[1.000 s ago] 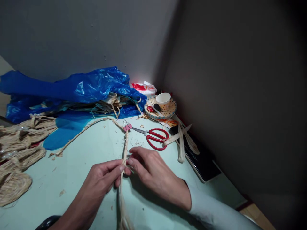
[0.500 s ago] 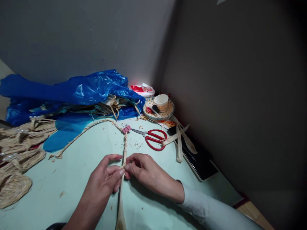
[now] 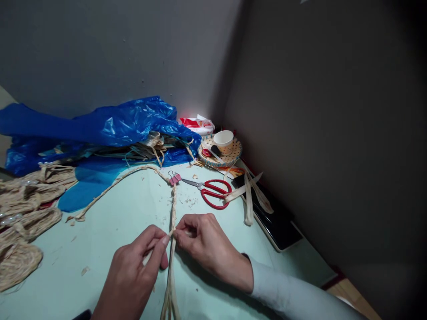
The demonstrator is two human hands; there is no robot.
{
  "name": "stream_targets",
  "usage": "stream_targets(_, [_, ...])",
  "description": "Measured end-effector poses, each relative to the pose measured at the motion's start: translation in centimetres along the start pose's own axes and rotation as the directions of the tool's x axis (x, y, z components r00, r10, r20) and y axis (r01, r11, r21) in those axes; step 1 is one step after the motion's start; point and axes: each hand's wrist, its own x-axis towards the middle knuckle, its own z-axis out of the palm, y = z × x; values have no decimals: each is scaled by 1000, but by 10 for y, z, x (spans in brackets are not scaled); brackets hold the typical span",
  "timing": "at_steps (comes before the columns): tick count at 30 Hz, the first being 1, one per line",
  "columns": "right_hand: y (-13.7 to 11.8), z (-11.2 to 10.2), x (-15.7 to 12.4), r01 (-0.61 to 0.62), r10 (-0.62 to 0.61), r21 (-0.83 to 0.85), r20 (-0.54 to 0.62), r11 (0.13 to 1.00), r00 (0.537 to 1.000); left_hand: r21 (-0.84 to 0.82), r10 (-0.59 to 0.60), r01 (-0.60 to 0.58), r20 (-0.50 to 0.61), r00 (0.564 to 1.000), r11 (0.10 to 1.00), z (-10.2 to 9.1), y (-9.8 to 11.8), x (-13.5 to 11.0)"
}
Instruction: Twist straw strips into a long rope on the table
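A braided straw cord (image 3: 173,209) runs down the pale green table (image 3: 110,226) from a pink binder clip (image 3: 174,178). Beyond the clip it curves off to the left. My left hand (image 3: 133,271) pinches the cord's strands at the braid's lower end with thumb and forefinger. My right hand (image 3: 207,244) pinches the same spot from the right, fingertips touching the left's. Loose unbraided strands (image 3: 170,298) hang below both hands toward me.
Red-handled scissors (image 3: 211,192) lie right of the clip, beside loose straw strips (image 3: 248,195) and a dark flat device (image 3: 276,218). A woven plate (image 3: 233,155) holding a paper cup (image 3: 223,140) sits in the corner. Blue plastic sheeting (image 3: 100,126) covers straw at the back. Woven straw pieces (image 3: 23,222) lie left.
Both hands slid slightly down the cord toward me. The left fingers curled in tighter and the loose strands below now spread apart.
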Motion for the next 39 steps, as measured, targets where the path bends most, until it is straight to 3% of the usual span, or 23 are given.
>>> stream_targets(2, [1, 1, 0, 12, -12, 5, -23, 1000, 1000, 49, 109, -106, -78, 991, 993, 4, -1, -4])
stream_targets(4, [3, 2, 0, 20, -19, 46, -16, 999, 1000, 157, 298, -273, -170, 939, 949, 10, -5, -7])
stream_targets(8, [5, 0, 2, -12, -1, 199, 67, 980, 998, 403, 671, -571, -166, 723, 715, 20, -15, -10])
stream_targets(11, [5, -3, 4, -68, 30, 301, 127, 951, 991, 520, 795, -642, -128, 593, 563, 24, -21, -10])
stream_targets(14, [5, -4, 5, -130, 58, 397, 189, 909, 980, 619, 848, -647, -57, 528, 445, 25, -24, -8])
stream_targets(16, [6, -3, 5, -159, 61, 438, 229, 885, 972, 661, 859, -651, 18, 512, 374, 24, -24, -8])
stream_targets(18, [9, -2, 5, -164, 73, 426, 223, 890, 972, 648, 852, -666, 50, 522, 370, 22, -22, -8])
stream_targets(20, [10, -2, 5, -156, 92, 378, 184, 913, 979, 554, 802, -674, 17, 597, 489, 16, -18, -8])
stream_targets(22, [9, -3, 4, -145, 87, 362, 172, 921, 981, 377, 656, -590, -65, 752, 714, 7, -13, -5])
stream_targets(24, [6, -4, 4, -124, 59, 391, 176, 912, 983, 138, 374, -357, -129, 918, 924, -3, -8, 2])
stream_targets(26, [5, -5, 3, -109, 29, 426, 189, 898, 982, -143, 59, -68, -70, 996, 987, -8, -5, 12])
stream_targets(27, [5, -4, 3, -107, 21, 432, 199, 895, 980, -286, -49, 59, 42, 998, 956, -8, -4, 17])
stream_targets(29, [6, -4, 3, -104, 22, 405, 202, 908, 979, -474, -146, 271, 283, 948, 838, -5, -5, 26])
stream_targets(31, [6, -6, 3, -87, 30, 307, 185, 948, 982, -542, -183, 389, 395, 900, 745, 1, -7, 30])
stream_targets(35, [0, -13, -1, 11, -19, 46, 181, 999, 983, -538, -210, 406, 389, 897, 739, 7, -11, 29])
stream_targets(39, [-9, -18, -8, 113, -73, -237, 169, 965, 983, -472, -233, 362, 310, 922, 804, 4, -9, 27])
